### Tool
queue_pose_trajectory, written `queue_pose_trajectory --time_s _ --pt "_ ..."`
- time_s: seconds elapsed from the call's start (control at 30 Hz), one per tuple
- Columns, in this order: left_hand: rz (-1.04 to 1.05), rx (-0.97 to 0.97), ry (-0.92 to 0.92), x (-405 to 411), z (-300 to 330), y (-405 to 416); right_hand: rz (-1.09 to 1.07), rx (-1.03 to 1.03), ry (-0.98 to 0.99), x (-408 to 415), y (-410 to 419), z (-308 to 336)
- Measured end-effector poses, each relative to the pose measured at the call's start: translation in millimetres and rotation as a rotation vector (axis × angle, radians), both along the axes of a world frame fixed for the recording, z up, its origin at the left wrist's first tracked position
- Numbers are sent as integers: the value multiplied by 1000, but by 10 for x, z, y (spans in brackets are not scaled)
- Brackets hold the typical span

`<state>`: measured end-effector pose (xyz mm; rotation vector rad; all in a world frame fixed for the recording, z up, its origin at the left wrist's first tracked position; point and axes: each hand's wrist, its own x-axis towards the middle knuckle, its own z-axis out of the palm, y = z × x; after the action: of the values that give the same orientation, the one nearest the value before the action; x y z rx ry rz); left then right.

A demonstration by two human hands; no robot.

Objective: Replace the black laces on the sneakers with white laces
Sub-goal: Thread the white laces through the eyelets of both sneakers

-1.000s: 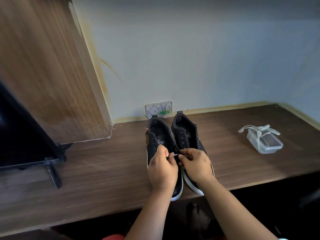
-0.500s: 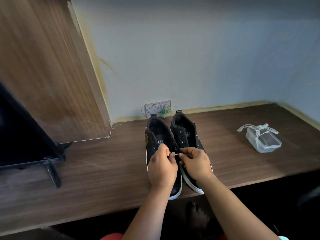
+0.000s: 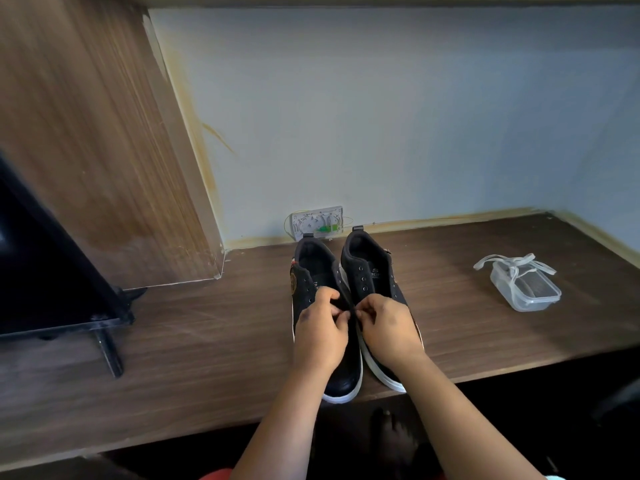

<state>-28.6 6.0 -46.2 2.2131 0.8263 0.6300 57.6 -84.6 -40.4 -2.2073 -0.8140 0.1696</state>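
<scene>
Head camera looks down on a long brown wooden desk (image 3: 207, 344) that fills the lower half of the frame, with a black monitor (image 3: 41, 271) at the left edge. At centre stand two black sneakers (image 3: 367, 271) side by side, heels toward the wall and toes at the desk's near edge; their upper eyelets look empty. At right, well apart from the shoes, sits a clear plastic container (image 3: 526, 289) with white laces (image 3: 512, 263) draped over its far rim. A white wall socket (image 3: 317, 223) shows just behind the heels.

Both hands meet over the gap between the shoes, low on the lacing. The left hand (image 3: 320, 332) and the right hand (image 3: 388, 327) have their fingers curled in, fingertips nearly touching, apparently pinching a dark lace end; the lace itself is too dark and small to confirm.

A lace is probably light, limp and a little slippery, so it is best pinched near its stiff tip and drawn straight through each eyelet. The sneakers look light enough to shift under a hard tug.
</scene>
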Motion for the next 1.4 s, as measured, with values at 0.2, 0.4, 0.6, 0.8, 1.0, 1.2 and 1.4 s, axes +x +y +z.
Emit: queue_pose_trajectory --time_s 0.2,0.4,0.6,0.8,1.0,1.2,1.4 --pt "-200 -82 207 -101 75 87 -266 151 -34 293 -203 199" --pt "-169 -130 385 -220 181 192 -707 1182 758 864 -724 424" --pt "-100 -239 289 -329 235 178 -327 742 717 374 -526 561" --pt "-42 -178 259 -335 267 -20 90 -240 -81 -113 -213 144" --pt "-28 -218 231 -389 286 37 -100 115 238 122 -276 188" --pt "-28 -314 288 -453 241 201 -728 430 357 676 -653 242" --pt "-22 -337 262 -516 307 251 -556 484 143 501 -679 275"
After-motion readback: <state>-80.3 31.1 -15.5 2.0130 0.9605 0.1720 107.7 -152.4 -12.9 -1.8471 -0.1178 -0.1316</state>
